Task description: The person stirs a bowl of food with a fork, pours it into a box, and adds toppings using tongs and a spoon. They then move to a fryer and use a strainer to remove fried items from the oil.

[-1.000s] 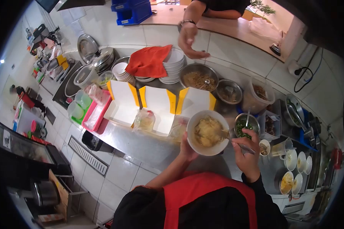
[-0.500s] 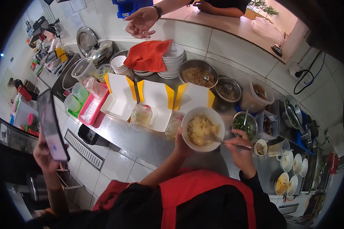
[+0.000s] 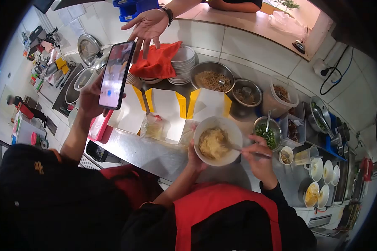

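Observation:
My left hand [image 3: 195, 157] grips a white bowl [image 3: 237, 134] by its left side, tilted toward me above the steel counter. Yellowish noodles [image 3: 211, 143] lie inside it. In my right hand [image 3: 257, 157] is the handle of a metal fork [image 3: 235, 147], its far end down among the noodles. Left of the bowl stand open white takeaway boxes [image 3: 165, 108] with yellow flaps. A clear bag of liquid [image 3: 153, 126] lies in front of the middle box. Chopped green onions fill a steel bowl [image 3: 275, 124] just beyond my right hand.
From the left, a co-worker's hand [image 3: 90, 94] holds a phone [image 3: 116, 75] above the boxes. Another person's open hand [image 3: 148, 27] reaches in over a red cloth [image 3: 157, 62] on stacked bowls [image 3: 184, 62]. A bowl of minced meat [image 3: 211, 79] stands behind; small white bowls [image 3: 317, 169] stand at right.
The co-worker's phone has come right and up to over the boxes. The other person's hand has spread its fingers and lowered slightly. My fork has shifted within the noodles.

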Action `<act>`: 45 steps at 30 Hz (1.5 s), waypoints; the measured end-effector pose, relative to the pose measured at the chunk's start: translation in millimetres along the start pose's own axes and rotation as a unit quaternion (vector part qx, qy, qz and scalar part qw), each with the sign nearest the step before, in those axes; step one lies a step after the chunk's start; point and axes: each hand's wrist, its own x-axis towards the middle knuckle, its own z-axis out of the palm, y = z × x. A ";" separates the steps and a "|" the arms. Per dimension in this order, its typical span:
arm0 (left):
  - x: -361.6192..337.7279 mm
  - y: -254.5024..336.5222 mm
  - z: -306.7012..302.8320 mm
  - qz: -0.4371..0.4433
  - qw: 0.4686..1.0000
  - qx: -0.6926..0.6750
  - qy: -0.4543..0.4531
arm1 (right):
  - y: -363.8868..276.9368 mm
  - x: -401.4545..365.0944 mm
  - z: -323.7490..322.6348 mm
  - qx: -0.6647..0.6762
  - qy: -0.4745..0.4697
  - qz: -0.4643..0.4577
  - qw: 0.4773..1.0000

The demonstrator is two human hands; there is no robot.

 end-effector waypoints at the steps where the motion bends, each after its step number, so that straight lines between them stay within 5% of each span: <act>1: 1.1 1.6 5.5 0.011 1.000 0.009 -0.007 | -9.0 1.0 -5.3 -0.051 -0.035 -0.032 0.998; 4: 3.8 3.8 12.0 0.024 0.999 0.028 -0.019 | -18.7 7.1 -18.3 -0.068 -0.059 -0.094 0.991; 10: 2.2 2.6 2.4 0.021 0.999 0.048 -0.010 | 6.9 29.3 -23.5 -0.097 0.014 -0.060 0.993; 13: 0.5 6.9 13.3 0.046 0.997 0.066 -0.008 | 37.6 14.6 -8.3 0.016 0.024 0.049 0.998; 22: -3.3 26.7 1.5 0.075 0.994 0.044 0.060 | -9.6 1.0 30.5 -0.193 -0.062 -0.278 0.939; 30: -27.1 79.7 31.2 0.168 0.969 0.039 0.178 | -15.6 30.7 82.4 -0.126 -0.164 -0.302 0.931; 33: -38.6 91.6 -2.5 0.228 0.948 0.045 0.216 | -22.3 42.1 106.7 -0.089 -0.173 -0.322 0.926; 45: -62.3 106.1 -30.9 0.260 0.945 -0.007 0.200 | -43.5 46.4 128.8 -0.043 -0.201 -0.347 0.915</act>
